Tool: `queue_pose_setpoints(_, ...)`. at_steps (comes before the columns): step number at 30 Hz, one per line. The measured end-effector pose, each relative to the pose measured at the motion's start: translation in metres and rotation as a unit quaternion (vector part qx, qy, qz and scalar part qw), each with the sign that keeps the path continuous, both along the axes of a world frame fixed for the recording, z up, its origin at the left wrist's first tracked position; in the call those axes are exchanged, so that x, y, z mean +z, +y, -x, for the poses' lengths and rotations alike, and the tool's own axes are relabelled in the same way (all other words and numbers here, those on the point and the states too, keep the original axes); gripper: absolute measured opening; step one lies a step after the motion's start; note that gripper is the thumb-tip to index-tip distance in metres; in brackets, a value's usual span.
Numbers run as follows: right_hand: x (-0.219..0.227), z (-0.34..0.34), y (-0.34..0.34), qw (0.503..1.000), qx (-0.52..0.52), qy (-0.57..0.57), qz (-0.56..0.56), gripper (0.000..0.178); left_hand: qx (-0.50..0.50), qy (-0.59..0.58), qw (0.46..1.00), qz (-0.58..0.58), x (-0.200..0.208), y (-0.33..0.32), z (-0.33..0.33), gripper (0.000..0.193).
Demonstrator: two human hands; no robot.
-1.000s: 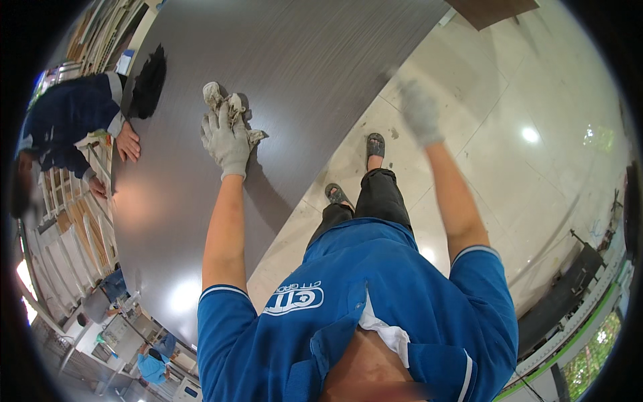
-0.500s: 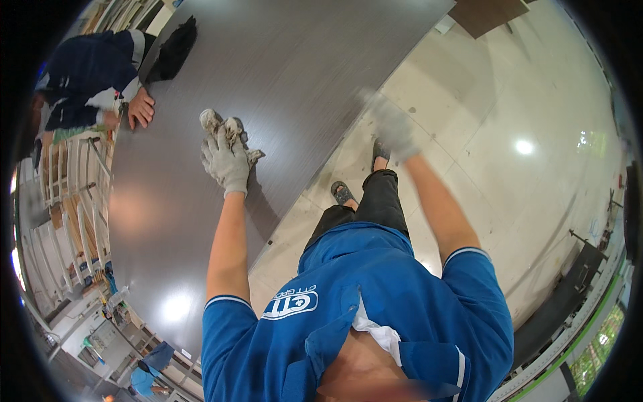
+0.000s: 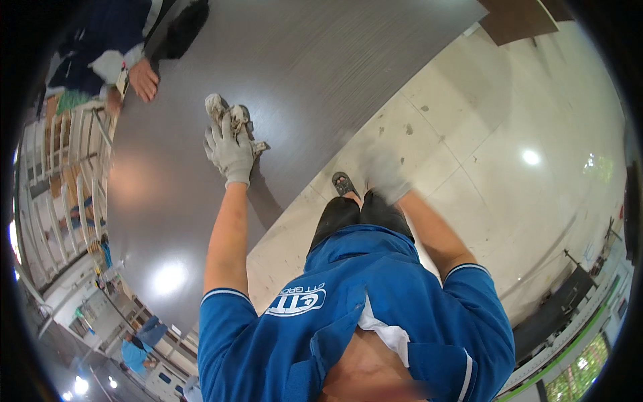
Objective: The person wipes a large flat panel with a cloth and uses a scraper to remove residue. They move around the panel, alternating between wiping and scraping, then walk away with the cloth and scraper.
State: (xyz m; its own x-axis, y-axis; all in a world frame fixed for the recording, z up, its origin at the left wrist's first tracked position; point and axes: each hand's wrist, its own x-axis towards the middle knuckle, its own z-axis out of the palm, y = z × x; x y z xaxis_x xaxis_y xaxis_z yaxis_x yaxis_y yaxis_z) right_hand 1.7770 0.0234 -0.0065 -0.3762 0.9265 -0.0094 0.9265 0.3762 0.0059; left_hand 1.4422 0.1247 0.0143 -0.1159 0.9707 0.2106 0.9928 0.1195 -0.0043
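**Grey-gloved left hand [image 3: 230, 153] holds crumpled off-white cloth rag [image 3: 239, 118]**

Beneath this grip lies a broad dark-grey wood-grain board [image 3: 301, 74]. Rightward, the blurred grey-gloved right hand [image 3: 384, 170], grip impossible to tell, shows against glossy cream floor tiles [image 3: 462, 208]. Farther left stand white-barred racks [image 3: 81, 208].

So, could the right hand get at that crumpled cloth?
Probably yes: nothing visible stands between the right hand and the cloth, though the left hand covers part of it.

Glossy cream tiled floor [image 3: 549, 214] extends across the right side. A brown board [image 3: 519, 21] is located at upper right; a white tubular rack [image 3: 81, 204], at left; a green-edged machine [image 3: 580, 350], at lower right.
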Motion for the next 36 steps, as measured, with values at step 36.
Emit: queue_pose_setpoints(36,-0.005,-0.179,0.093,0.728,-0.416,0.447,-0.311,0.024,0.019,0.01,0.999,0.038,0.002,-0.098,0.111,0.055)
